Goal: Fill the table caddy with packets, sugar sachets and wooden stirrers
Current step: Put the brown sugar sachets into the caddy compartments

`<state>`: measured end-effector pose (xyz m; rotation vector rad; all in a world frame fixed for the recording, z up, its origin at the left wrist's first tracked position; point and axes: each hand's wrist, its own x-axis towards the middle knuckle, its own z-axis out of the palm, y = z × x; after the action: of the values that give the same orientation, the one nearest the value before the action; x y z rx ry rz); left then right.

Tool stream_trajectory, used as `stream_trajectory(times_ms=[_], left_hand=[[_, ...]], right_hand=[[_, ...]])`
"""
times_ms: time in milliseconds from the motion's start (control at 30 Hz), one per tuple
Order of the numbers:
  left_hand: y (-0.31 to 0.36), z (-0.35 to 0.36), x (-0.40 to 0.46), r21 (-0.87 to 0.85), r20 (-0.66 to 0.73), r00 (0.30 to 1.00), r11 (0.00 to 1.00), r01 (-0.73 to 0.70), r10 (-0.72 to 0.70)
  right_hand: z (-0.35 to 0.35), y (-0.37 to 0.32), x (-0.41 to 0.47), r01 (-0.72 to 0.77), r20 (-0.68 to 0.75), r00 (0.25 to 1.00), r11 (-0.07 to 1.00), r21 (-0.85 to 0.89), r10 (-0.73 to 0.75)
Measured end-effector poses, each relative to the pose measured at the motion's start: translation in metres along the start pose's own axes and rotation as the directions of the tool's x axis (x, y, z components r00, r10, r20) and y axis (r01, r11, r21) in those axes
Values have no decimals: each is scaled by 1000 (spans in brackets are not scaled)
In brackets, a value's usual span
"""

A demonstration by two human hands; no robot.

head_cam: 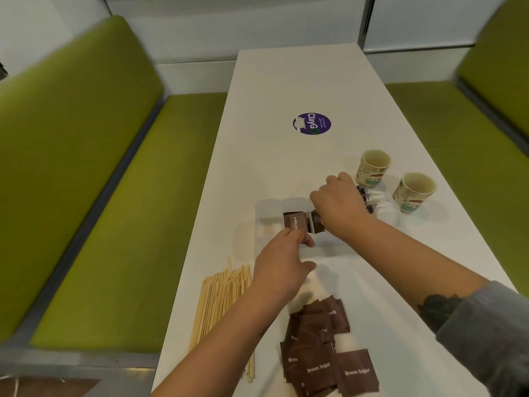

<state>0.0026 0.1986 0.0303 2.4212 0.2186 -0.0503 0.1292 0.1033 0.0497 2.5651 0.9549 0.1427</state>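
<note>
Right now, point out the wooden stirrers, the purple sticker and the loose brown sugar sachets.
wooden stirrers (217, 305): head view, middle of bundle.
purple sticker (312, 124): head view, centre.
brown sugar sachets (320, 351): head view, pile's middle.

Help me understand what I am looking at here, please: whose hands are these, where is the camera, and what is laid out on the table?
There is no machine: a person works with bare hands, and the single picture comes from a camera worn on their head, looking forward and down. On the white table stands a white caddy with compartments. The left hand pinches a brown sugar sachet standing in the caddy. The right hand reaches into the next compartment, over more brown sachets; what its fingers grip is hidden. Nearer the camera lie a pile of brown sugar sachets and a bundle of wooden stirrers. Further right stand two paper cups and some small packets.
</note>
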Motion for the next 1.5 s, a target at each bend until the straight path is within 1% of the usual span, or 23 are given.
stream_trajectory(times_ms=[100,200,333,400,533,633,767,833,900,1067,1267,1400,1500], left_hand=[[-3,1,-5,5,10,1000,1000,-7,7],[-6,2,-9,15,49,999,1000,-6,5],[-11,5,-16,40,121,993,999,-11,6],[-14,6,-19,39,169,986,999,-7,0],[-16,8,-29,57,229,973,998,-8,-5],[-19,10,-37,68,265,964,997,-28,9],[-30,16,-48,130,324,946,991,-38,-6],[-35,20,-53,153,306,952,988,-26,-22],[-39,24,-57,164,288,957,986,-38,-11],[-41,31,-60,190,277,960,978,-83,27],[-44,36,-58,172,257,965,981,-91,45],[-45,38,-58,139,255,966,988,-72,34],[-44,38,-57,95,223,975,995,-40,17]], right_hand=[[-1,-2,-1,2,-3,1000,999,35,-2],[-4,-2,-5,-22,-55,998,996,90,27],[-15,-5,-23,-84,-146,982,966,244,123],[-19,-8,-37,-127,-147,971,927,353,189],[-16,-16,-73,-228,-45,949,775,590,313],[-6,-26,-101,-285,54,940,689,667,336],[7,-44,-135,-393,253,917,600,696,307],[14,-54,-148,-429,328,903,563,706,277],[18,-64,-157,-462,373,887,523,716,273],[26,-79,-166,-514,411,858,501,696,308],[28,-86,-165,-585,474,809,401,705,347],[26,-88,-162,-606,494,794,398,689,354],[25,-88,-160,-615,512,783,319,721,353]])
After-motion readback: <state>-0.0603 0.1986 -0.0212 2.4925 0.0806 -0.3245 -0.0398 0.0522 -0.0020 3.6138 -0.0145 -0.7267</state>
